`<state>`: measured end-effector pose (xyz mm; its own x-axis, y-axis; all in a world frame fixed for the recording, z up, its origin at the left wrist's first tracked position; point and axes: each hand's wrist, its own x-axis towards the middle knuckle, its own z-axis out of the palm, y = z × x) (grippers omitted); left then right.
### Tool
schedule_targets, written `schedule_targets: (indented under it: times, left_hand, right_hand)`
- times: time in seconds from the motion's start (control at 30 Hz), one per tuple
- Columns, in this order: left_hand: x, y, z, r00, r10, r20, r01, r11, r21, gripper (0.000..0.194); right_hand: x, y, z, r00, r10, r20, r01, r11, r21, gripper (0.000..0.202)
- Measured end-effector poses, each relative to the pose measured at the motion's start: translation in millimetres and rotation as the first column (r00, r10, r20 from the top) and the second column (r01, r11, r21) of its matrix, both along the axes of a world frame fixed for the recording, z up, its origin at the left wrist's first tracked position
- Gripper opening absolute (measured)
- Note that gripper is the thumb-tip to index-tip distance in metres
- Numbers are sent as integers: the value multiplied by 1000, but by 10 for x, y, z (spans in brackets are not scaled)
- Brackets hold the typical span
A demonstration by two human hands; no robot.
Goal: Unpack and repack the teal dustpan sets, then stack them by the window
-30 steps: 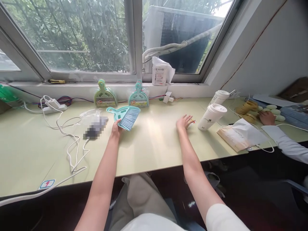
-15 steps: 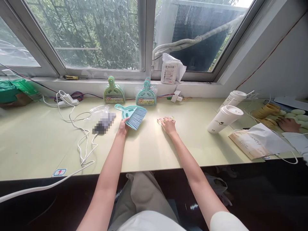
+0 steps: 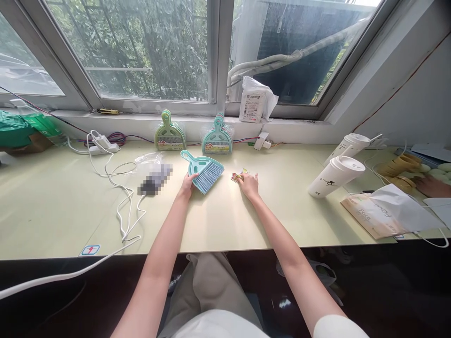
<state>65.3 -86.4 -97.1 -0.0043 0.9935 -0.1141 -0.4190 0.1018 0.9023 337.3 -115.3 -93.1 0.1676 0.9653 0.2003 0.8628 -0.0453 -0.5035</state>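
Observation:
My left hand (image 3: 187, 184) grips a small teal brush (image 3: 203, 168) by its lower edge, tilted above the pale green table (image 3: 225, 220). My right hand (image 3: 249, 183) pinches a small colourful paper label (image 3: 236, 176) and lifts one end of it off the table, just right of the brush. Behind them, two packs of mini dustpan sets lean against the sill: a green one (image 3: 169, 137) and a teal one (image 3: 217, 140).
A blurred dark object in a clear bag (image 3: 154, 178), white cables (image 3: 120, 197) and a power strip (image 3: 103, 146) lie at the left. Two white cups (image 3: 334, 175) and a paper bag (image 3: 380, 214) are at the right, near another person's hand (image 3: 432, 185).
My right hand has slid the label leftward from beside the cups to next to the brush and now lifts it. The left hand has tilted the brush slightly.

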Motion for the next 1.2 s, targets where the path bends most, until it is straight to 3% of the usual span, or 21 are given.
schedule_targets:
  times: [0.1,0.17,0.27,0.37,0.5,0.73,0.87,0.93,1.0,1.07,1.1,1.2]
  left_hand:
    - [52,-27,32,999,-35,-16,35,999,16,43]
    - [84,-49,57,998,-59,-6,60,997,39,45]
    - [111,-89,90,997,-72,34,69,995,67,48]
    - [114,-120,102,999,-35,21,34,998,50,48]
    - [124,-116,87,1000,-14,-16,15,999,51,50]
    - [160,-90,46,1000,-17,-22,18,997,70,49]
    - [175,-111,59,1000,-15,-23,17,996,91,48]
    - [190,-131,78,999,-35,-25,38,994,102,47]
    - [206,-155,100,997,-65,-37,68,991,115,49]
    - [213,-176,118,994,-95,-56,101,988,119,52]
    - [211,-184,126,992,-107,-64,114,987,117,55]
    - [185,-191,150,986,-141,-88,150,983,107,59]
  right_hand:
    - [-207,55,196,977,-80,-198,93,994,59,37]
    - [-480,45,292,964,-23,-263,70,983,170,42]
    - [-954,-62,303,974,177,-143,-139,961,239,42]
    - [-1265,-198,197,971,238,-25,-233,965,121,49]
    - [-1310,-291,87,970,242,-6,-242,969,47,54]
    - [-1238,-313,98,976,197,-96,-192,980,52,51]
    - [-1201,-248,60,938,88,-336,-36,987,156,59]
    - [-1142,-179,19,800,48,-598,38,991,130,69]
    - [-1073,-104,-23,544,44,-838,-14,999,44,68]
    - [-1016,-46,-55,278,15,-960,-114,993,-17,54]
    - [-996,-29,-65,181,1,-983,-142,990,-26,44]
    - [-972,-16,-69,37,6,-999,-148,989,1,25]
